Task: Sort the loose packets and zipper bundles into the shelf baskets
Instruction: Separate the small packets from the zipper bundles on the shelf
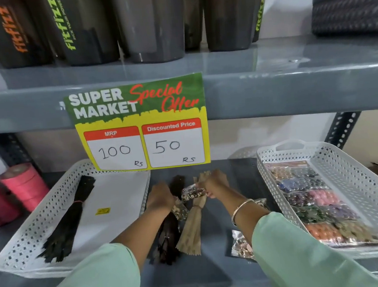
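Packet (192, 192) pinched in right hand (212, 183) grip, above zipper bundles (186, 230).

Right hand (212, 184) grips packet (192, 193) above zipper bundles (189, 232).

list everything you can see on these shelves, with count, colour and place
white perforated plastic baskets: 2, left and right of lower shelf
black zipper bundle: 1, in left basket
bead packets: several, mixed colours, in right basket
dark brown zipper bundle: 1, shelf centre
tan zipper bundle: 1, beside it
clear packet: 1, loose, shelf, by right sleeve
dark shaker cups: several, upper shelf
price sign: 1, green-yellow, shelf edge
pink thread spool: 1, far left
left hand: on dark bundle
right hand: gripping clear packet
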A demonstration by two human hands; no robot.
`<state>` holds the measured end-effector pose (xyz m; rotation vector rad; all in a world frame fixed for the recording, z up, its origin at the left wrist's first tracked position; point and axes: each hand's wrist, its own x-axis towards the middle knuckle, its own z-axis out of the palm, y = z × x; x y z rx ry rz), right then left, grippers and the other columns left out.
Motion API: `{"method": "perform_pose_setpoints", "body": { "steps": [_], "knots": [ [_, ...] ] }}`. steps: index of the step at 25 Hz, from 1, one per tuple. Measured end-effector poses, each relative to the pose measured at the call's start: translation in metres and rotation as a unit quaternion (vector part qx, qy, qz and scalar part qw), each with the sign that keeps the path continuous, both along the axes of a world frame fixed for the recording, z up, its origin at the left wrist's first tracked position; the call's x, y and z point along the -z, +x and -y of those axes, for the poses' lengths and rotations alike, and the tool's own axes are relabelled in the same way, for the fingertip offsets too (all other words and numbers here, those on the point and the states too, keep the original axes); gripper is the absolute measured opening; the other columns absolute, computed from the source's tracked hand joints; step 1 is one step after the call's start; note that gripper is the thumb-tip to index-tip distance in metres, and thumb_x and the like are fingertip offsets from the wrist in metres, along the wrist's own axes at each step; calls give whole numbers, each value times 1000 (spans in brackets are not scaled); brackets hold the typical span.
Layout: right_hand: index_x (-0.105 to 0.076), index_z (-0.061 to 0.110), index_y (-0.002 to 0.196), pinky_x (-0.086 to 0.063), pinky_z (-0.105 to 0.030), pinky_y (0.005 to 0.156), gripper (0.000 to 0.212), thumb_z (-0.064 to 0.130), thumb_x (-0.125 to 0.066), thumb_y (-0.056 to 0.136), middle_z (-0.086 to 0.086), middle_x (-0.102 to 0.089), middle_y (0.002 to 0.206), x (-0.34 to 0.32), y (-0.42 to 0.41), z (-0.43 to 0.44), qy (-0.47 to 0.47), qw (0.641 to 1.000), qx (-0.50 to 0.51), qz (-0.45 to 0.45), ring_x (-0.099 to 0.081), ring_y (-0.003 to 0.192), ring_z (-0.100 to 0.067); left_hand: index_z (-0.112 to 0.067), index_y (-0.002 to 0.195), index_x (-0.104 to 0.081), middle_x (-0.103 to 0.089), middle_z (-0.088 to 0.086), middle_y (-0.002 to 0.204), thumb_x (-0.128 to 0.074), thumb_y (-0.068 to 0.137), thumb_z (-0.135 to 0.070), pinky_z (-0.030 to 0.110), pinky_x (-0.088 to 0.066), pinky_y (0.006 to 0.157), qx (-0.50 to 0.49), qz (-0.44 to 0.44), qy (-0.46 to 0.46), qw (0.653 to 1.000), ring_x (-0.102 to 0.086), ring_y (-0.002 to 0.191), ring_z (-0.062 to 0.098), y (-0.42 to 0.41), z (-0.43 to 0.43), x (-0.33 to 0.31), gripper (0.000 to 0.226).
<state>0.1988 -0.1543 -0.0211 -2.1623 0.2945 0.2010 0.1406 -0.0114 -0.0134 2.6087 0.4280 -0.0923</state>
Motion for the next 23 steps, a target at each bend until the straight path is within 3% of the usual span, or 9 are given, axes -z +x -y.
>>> {"method": "perform_pose_setpoints", "body": {
  "steps": [5,8,10,12,14,16,18,21,23],
  "knots": [
    [-42,11,58,-61,-42,72,36,12,-70,81,-17,-70,104,8,4,-7,5,999,30,-19,-71,87,-31,10,100,-64,-66,27,110,-60,84,-5,40,-53,83,-5,-6,-15,1000,-64,103,38,1,0,2,22],
    [-55,2,69,-57,-33,50,21,4,-75,76,-20,-66,96,-3,1,5,53,997,27,-55,-66,67,-27,12,96,-68,-69,27,101,-55,83,4,39,-55,80,-5,11,-54,998,-66,100,37,5,-1,-7,20],
    [-60,-6,78,-52,-26,36,10,-3,-69,79,-22,-62,89,-22,-2,27,66,996,-9,-67,-57,52,-21,6,79,-71,-68,20,81,-57,82,4,34,-51,67,2,38,-89,995,-69,85,32,5,5,-17,15],
    [-58,-6,97,-49,-24,47,11,-3,-58,87,-18,-60,84,-42,-5,54,8,996,-64,-68,-54,55,-16,-5,56,-66,-62,9,57,-62,78,5,25,-46,57,15,66,-133,989,-61,59,21,0,18,-25,25],
    [-55,-3,93,-52,-27,58,4,-2,-52,91,-13,-58,78,-58,-13,83,-65,991,-71,-89,-59,64,-19,-6,49,-68,-62,-4,44,-64,76,6,20,-45,54,21,84,-178,980,-54,51,7,-10,36,-27,29],
    [-49,-1,76,-57,-33,70,15,-3,-56,89,-20,-65,82,-58,-22,107,-142,983,-55,-101,-69,85,-30,-2,62,-73,-73,7,64,-63,78,2,21,-44,62,35,123,-173,977,-64,65,13,-18,55,-27,19],
    [-48,-3,75,-60,-33,78,17,-1,-56,89,-28,-68,107,-52,-36,119,-169,976,-55,-127,-69,102,-32,-5,71,-71,-76,13,85,-61,83,-5,26,-46,67,26,178,-137,974,-69,82,23,-22,70,-32,16],
    [-60,-10,101,-58,-43,86,18,1,-54,88,-28,-67,112,-34,-58,127,-189,980,-41,-49,-68,100,-35,-5,80,-67,-73,12,91,-55,87,-9,35,-51,76,12,251,-138,958,-67,88,29,-18,91,-36,14],
    [-59,-8,111,-55,-34,88,25,1,-52,90,-23,-66,114,-26,-75,130,-216,976,-27,-4,-65,104,-32,-3,86,-68,-73,16,97,-53,88,-7,36,-51,80,-19,233,-173,957,-67,93,31,-11,104,-27,16]
  ]
}}
